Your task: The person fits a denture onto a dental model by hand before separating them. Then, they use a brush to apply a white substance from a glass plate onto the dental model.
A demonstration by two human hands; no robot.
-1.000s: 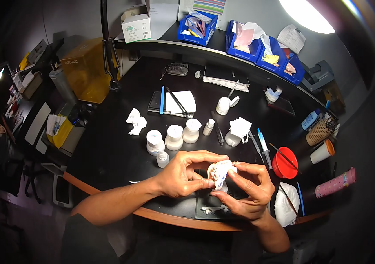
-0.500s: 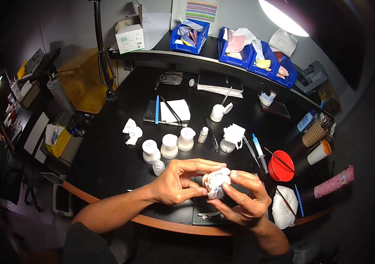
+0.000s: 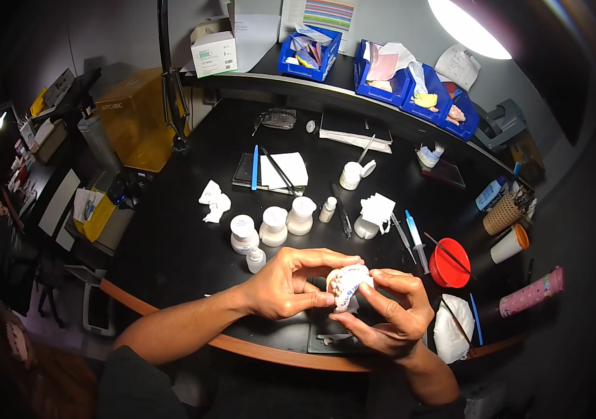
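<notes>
Left hand [image 3: 282, 285] and right hand [image 3: 401, 312] both pinch the white, blue-marked model [image 3: 347, 282] above the tabletop's [image 3: 172, 251] near side, apparently a hold-and-check step, any next turn needing steady grip.

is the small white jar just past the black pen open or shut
Open: the lid of the jar is flipped out to its right, and a thin tool slants up from its top

Open white carton [image 3: 215, 57] and blue bin [image 3: 303, 71] on raised shelf [image 3: 262, 68]. Amber box [image 3: 129, 122] at left; pink patterned bottle [image 3: 532, 291] at right side.
</notes>
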